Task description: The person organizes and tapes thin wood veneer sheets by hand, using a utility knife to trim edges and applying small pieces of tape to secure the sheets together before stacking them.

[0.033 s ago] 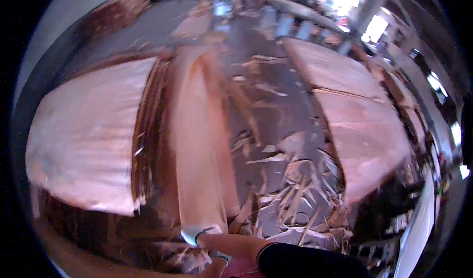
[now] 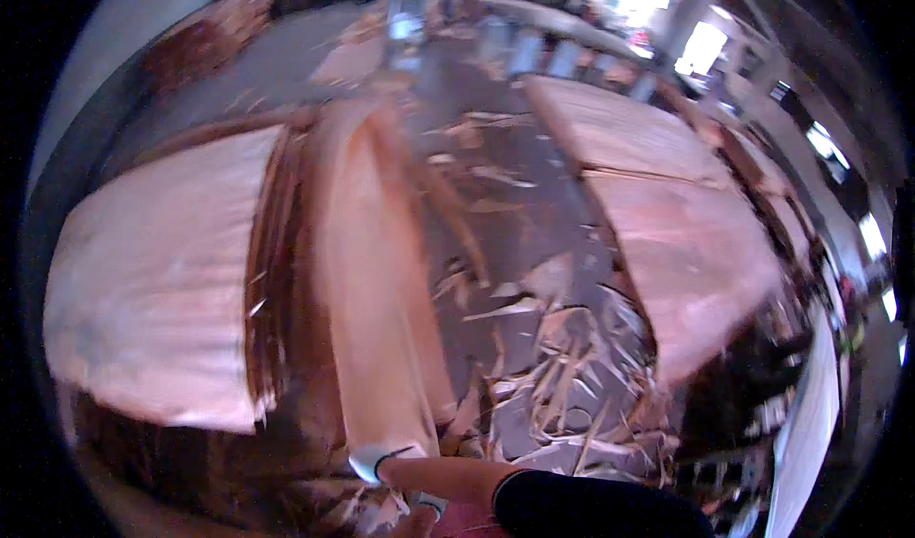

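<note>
— Btwn the L stack (image 2: 157,281) and the R stack (image 2: 681,252), what's the person holding?

— Long tan wood sheet (image 2: 372,281), v. thin, curling a bit. It's stretching away from the body, just beside the L stack's layered edge, and its far part is blurring.

— Which hand's on it?

— R hand (image 2: 365,464), wearing a pale glove, is grasping the near end. The fingers aren't showing clearly, so can't tell exactly how they're wrapping it. A black sleeve (image 2: 600,505) is covering part of that forearm.

— And the other one?

— L hand (image 2: 431,506) is only partly showing, nr the bottom edge, just below the R wrist. Can't tell if it's clenching, hanging loose or holding smth.

— What's lying around?

— Wood scraps (image 2: 572,366) are littering the dark floor (image 2: 562,204), mostly nr the R stack.

— Anything further off?

— Yep: a tall white panel (image 2: 805,433) is standing tilted at far R, and a reddish-brown pile (image 2: 210,38) is sitting well apart, far end, L side.
</note>
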`<state>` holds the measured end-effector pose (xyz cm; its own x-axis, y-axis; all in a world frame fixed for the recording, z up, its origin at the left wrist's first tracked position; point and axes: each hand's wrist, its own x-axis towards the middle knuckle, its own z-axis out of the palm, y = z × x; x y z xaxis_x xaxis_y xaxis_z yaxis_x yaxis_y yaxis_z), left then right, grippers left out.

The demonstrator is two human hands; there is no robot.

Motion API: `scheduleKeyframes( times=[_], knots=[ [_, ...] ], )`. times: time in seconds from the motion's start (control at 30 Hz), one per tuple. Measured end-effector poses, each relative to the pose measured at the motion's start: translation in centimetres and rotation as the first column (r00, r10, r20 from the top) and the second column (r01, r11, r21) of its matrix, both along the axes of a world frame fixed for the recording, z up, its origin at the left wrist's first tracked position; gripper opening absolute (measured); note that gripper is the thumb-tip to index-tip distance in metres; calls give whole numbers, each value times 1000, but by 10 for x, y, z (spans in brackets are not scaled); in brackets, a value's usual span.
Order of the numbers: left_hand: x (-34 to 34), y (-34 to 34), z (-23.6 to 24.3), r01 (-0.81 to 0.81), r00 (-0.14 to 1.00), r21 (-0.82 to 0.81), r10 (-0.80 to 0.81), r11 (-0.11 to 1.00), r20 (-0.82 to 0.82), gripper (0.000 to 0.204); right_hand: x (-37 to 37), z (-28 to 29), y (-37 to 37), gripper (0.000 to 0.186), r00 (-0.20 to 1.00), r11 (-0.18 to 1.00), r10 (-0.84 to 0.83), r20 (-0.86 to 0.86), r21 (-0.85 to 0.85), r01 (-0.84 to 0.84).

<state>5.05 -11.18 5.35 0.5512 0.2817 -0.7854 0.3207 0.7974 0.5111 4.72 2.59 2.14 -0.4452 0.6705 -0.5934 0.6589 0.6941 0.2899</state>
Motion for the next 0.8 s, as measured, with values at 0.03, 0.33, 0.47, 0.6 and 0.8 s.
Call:
scheduleKeyframes(
  times=[0.03, 0.33, 0.47, 0.6, 0.8],
  knots=[
    [-4, 2, 11, 1, 1000, -24, 0, 1000, 29, 34, -2, 22, 0, 28, 984, 995, -98, -146, -9, 98],
    [12, 29, 134, 317, 895, -46, -282, 947, 346, 35, 170, 223, -74, 46, -194, 86, -639, -745, -319, 944],
    [34, 24, 152, 452, 728, 169, -471, 876, 498, 29, 211, 223, -95, 43, -235, -53, -758, -609, -302, 952],
    [11, 31, 281, 600, 112, 695, -902, 397, 418, 28, 233, 231, -161, 38, -420, -289, -566, -709, -307, 907],
    [-3, 26, 475, 667, -292, 729, -846, 154, 446, 37, 238, 303, -344, 35, -417, -318, -545, -728, -281, 905]
  ],
)
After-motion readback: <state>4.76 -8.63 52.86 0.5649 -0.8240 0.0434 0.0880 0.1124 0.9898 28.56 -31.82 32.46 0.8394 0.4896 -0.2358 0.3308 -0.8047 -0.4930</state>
